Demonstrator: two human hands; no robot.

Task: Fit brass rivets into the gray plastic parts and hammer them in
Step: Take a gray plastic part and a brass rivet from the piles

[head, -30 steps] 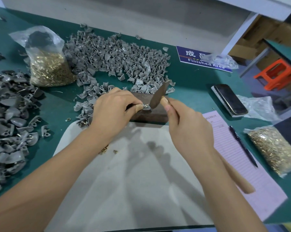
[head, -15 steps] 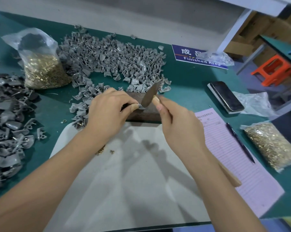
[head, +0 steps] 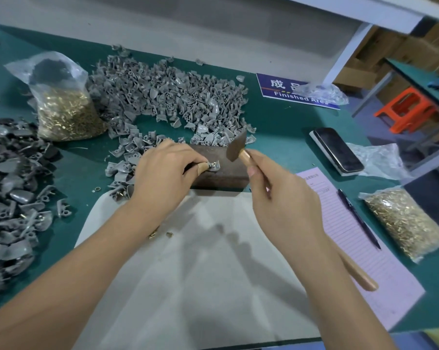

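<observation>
My left hand (head: 162,175) pinches a small gray plastic part (head: 214,165) and holds it down on a dark brown block (head: 223,173) at the middle of the table. My right hand (head: 279,198) grips a small hammer by its wooden handle (head: 359,276). The dark hammer head (head: 236,145) hangs raised just right of and above the part. A large heap of gray plastic parts (head: 168,94) lies behind the block. Another heap of gray parts (head: 8,198) fills the left edge. Two loose brass rivets (head: 160,234) lie on the white cloth (head: 208,286).
A clear bag of brass rivets (head: 64,109) stands at the back left and a second bag of rivets (head: 405,223) lies at the right. A phone (head: 337,150), a pen (head: 357,218) on a pink form (head: 364,248), and a blue "Finished Area" sign (head: 276,89) lie to the right.
The hammer head has lifted up and to the right, away from the part on the block. My left hand keeps holding the part in place.
</observation>
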